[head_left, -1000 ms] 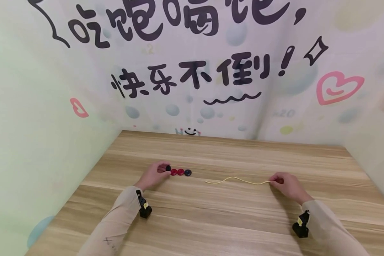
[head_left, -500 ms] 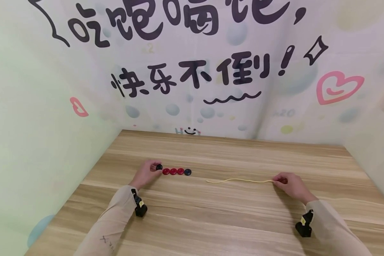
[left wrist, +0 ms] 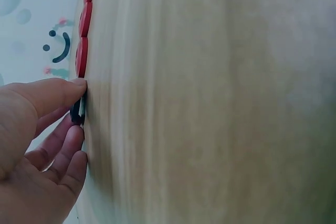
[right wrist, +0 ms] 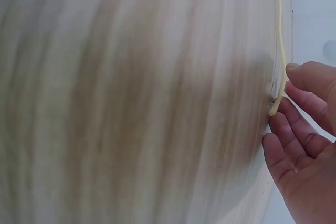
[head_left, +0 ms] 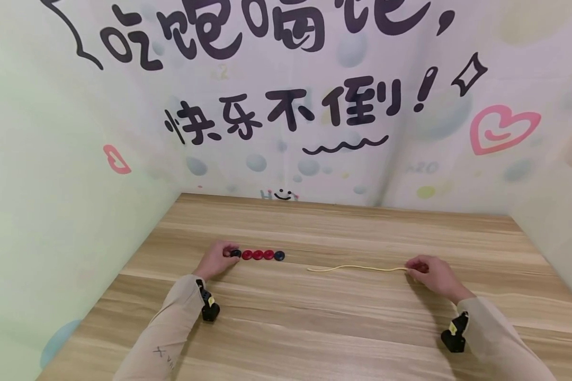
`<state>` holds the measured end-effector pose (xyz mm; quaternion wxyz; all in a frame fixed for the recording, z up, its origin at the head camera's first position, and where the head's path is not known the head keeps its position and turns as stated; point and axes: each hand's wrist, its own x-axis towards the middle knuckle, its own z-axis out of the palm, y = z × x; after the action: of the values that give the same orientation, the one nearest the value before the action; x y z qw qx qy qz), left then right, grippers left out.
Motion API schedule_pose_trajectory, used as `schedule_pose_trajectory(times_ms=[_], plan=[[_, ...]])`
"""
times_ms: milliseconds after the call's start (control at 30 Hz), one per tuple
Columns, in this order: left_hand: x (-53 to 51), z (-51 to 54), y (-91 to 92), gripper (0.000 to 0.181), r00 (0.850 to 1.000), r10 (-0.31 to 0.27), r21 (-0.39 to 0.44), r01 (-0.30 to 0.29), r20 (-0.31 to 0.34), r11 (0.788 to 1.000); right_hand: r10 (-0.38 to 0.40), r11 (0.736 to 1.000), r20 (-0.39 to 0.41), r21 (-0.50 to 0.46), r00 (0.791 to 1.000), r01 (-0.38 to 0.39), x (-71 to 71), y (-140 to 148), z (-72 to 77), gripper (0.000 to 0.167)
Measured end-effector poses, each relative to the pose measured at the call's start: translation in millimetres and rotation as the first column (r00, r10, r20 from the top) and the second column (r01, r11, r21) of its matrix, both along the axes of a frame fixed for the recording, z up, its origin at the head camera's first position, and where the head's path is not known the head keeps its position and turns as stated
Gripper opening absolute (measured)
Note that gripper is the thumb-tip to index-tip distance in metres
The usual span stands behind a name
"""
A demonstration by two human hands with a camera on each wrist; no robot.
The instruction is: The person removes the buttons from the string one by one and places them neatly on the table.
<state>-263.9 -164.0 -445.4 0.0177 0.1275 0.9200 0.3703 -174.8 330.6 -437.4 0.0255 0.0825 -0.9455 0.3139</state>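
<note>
In the head view, a straight row of small round discs lies on the table: a black disc [head_left: 235,254] at the left end, red discs [head_left: 258,255] in the middle and a dark blue-black disc [head_left: 279,256] at the right end. My left hand [head_left: 216,259] holds the left-end black disc [left wrist: 77,109] between thumb and fingers, flat on the table beside the nearest red disc. To the right a thin yellow cord [head_left: 357,267] lies in a gentle curve. My right hand [head_left: 434,275] pinches its right end; the cord [right wrist: 280,35] passes by the thumb tip there.
Both hands work over a wood-grain table [head_left: 286,328]. Behind it hangs a printed white cloth [head_left: 286,148] with black lettering. A pale wall [head_left: 66,211] bounds the left side. A black wrist camera [head_left: 211,308] sits at the left cuff and another camera [head_left: 454,338] at the right.
My left hand has moved left and set the black disc down flat at the row's left end; it was tilted up before. My right hand has shifted slightly right, straightening the cord.
</note>
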Motion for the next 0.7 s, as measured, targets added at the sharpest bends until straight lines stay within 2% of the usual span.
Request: schedule_pose_trajectory(times_ms=[400,467,567,700], plan=[[2.5,1.7,-3.1,0.034,1.0,0.014,0.027,-0.014,0.026,1.0,-0.019,1.0,-0.01,0.003,1.0,0.019,2.9,5,0.2,0.023],[3.3,2.7,-3.9,0.035,1.0,0.011,0.018,-0.011,0.025,1.0,-0.022,1.0,-0.036,0.017,0.999,0.023,3.6,6,0.5,0.025],[5.3,7.8,-2.0,0.037,0.999,0.036,0.002,-0.036,0.039,0.999,-0.025,0.999,-0.102,0.035,0.994,0.029,3.8,6,2.4,0.026],[7.0,17.9,10.1,0.038,0.999,0.034,-0.002,-0.034,-0.004,0.999,-0.024,0.998,-0.142,0.048,0.99,0.031,0.9,-2,10.9,0.029]])
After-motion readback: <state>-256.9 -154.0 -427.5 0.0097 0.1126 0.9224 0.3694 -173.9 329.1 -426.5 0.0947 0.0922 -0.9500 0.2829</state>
